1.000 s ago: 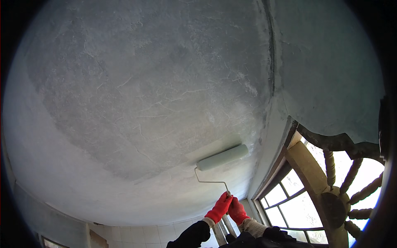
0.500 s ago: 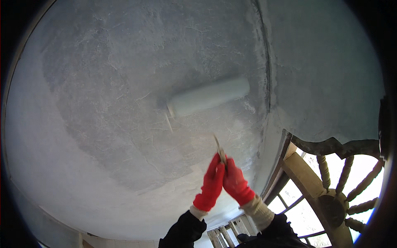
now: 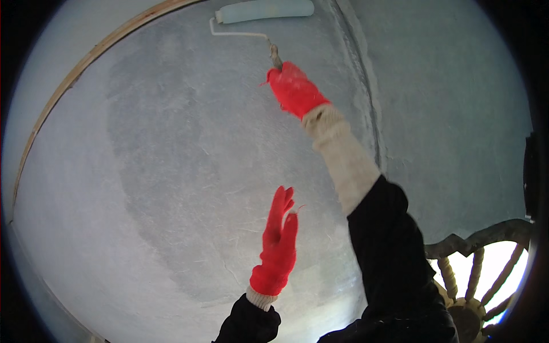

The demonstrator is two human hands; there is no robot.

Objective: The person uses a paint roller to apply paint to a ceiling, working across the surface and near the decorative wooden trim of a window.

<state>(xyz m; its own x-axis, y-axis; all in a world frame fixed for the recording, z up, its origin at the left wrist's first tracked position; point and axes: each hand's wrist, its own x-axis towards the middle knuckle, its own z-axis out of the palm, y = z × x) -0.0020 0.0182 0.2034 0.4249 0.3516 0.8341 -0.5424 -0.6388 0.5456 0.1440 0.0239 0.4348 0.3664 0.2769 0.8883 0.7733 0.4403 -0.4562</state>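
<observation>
A paint roller [image 3: 266, 11] with a pale blue-white sleeve and a bent wire frame lies against the grey plastered surface [image 3: 189, 148] near the top of the view. My right hand [image 3: 297, 91], in a red glove with a beige cuff, is closed round the roller's handle, with that arm stretched far forward. Lower down, my left hand [image 3: 277, 246] wears a red glove too. Its fingers are stretched out and it holds nothing, well apart from the roller. A loose thread hangs off the left glove near a fingertip.
A curved wooden strip [image 3: 91, 57] borders the plaster at the upper left. Right of the roller, a rough dark seam [image 3: 363, 68] runs down the surface. A carved wooden window with twisted spokes [image 3: 477, 274] stands at the lower right. Darker, damp-looking patches mark the plaster.
The roller has moved up and away with my right hand on its handle. My left hand has let go of the handle and opened. The view has shifted, so less of the window shows.
</observation>
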